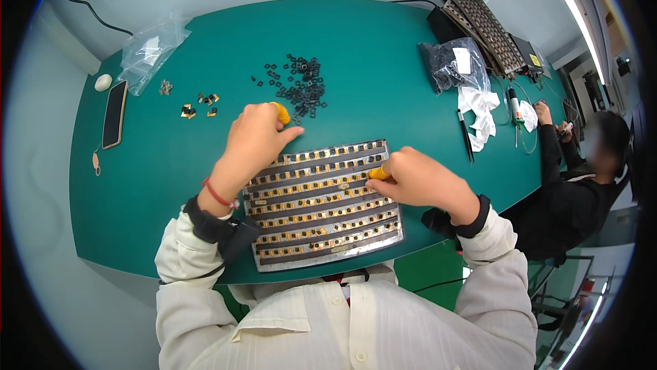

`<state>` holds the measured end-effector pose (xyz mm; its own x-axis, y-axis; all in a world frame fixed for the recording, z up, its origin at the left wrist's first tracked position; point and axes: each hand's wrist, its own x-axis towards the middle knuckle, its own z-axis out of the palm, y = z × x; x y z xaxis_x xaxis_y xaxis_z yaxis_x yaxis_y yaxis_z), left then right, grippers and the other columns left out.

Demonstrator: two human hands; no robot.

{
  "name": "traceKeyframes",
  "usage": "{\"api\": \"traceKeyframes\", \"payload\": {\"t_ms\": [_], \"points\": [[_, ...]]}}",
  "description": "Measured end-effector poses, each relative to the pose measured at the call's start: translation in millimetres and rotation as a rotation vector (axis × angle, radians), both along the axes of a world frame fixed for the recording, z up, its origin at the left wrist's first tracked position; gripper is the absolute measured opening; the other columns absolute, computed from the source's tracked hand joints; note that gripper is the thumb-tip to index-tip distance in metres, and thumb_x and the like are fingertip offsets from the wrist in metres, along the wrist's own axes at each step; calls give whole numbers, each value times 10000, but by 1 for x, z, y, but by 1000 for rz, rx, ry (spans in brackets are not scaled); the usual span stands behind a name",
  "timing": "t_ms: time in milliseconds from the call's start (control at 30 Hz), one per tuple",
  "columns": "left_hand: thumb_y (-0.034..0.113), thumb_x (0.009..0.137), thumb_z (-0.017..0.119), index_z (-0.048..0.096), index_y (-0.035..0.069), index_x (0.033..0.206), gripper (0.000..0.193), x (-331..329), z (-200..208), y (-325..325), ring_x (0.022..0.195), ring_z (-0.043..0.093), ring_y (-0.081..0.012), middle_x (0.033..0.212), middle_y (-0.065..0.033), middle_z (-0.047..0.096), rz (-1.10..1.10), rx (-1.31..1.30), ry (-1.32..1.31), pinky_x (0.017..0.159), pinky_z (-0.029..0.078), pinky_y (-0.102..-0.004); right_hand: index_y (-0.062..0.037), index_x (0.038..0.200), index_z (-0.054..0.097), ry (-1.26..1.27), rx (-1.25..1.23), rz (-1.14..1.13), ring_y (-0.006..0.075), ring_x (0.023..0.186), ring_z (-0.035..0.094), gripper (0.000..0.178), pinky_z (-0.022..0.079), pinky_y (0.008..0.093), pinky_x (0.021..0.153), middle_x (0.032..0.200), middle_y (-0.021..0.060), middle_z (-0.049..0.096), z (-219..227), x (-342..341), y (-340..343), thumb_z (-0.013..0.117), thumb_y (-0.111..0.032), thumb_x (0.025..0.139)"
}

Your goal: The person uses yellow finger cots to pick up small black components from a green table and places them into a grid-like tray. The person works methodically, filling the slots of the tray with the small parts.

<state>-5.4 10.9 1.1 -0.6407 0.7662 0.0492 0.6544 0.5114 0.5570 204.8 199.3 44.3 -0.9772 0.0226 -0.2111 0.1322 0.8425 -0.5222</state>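
A metal tray (328, 258) lies in front of me, with rows of small black square parts on gold-coloured pieces between dark strips. My left hand (252, 139) is beyond its far left edge, beside a heap of loose black square parts (306, 86). Its thumb is stretched out, apart from a finger in a yellow finger cot (281, 113); I see nothing between them. Over the tray's right side, my right hand (421, 177) has its fingers drawn together, one in a yellow cot (378, 176). Whatever its fingertips may hold is too small to make out.
Small gold and black pieces (190, 111), a phone (114, 114) and a clear bag (152, 50) lie left. Toward the right are a dark-filled bag (454, 65), stacked trays (484, 31), tissues (480, 111), tweezers (466, 136) and a syringe (515, 107). A co-worker (575, 192) sits beyond.
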Motion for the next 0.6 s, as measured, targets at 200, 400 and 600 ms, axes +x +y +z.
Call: {"api": "traceKeyframes", "payload": {"t_ms": [200, 400, 600], "points": [[196, 785, 793, 717, -27, 826, 240, 11, -6, 18, 690, 687, -305, 744, -156, 699, 9, -13, 144, 614, 533, -394, 64, 919, 726, 57, -34, -59, 326, 679, 689, 249, 536, 378, 631, 773, 228, 697, 7, -52, 16, 752, -159, 812], [154, 796, 764, 722, -16, 835, 180, 11, 10, -7, 723, 689, -327, 774, -173, 702, -16, -122, 71, 649, 544, -404, 69, 902, 724, 75, -27, -176, 291, 716, 704, 323, 547, 367, 667, 777, 190, 712, -20, -113, 10, 815, -206, 758], [87, 793, 756, 726, -36, 902, 167, 3, 10, -30, 732, 696, -285, 793, -157, 712, 79, -47, 25, 662, 547, -380, 50, 819, 702, 56, -79, -203, 387, 801, 697, 295, 558, 437, 732, 792, 233, 694, -38, -132, -5, 826, -205, 738]]}}
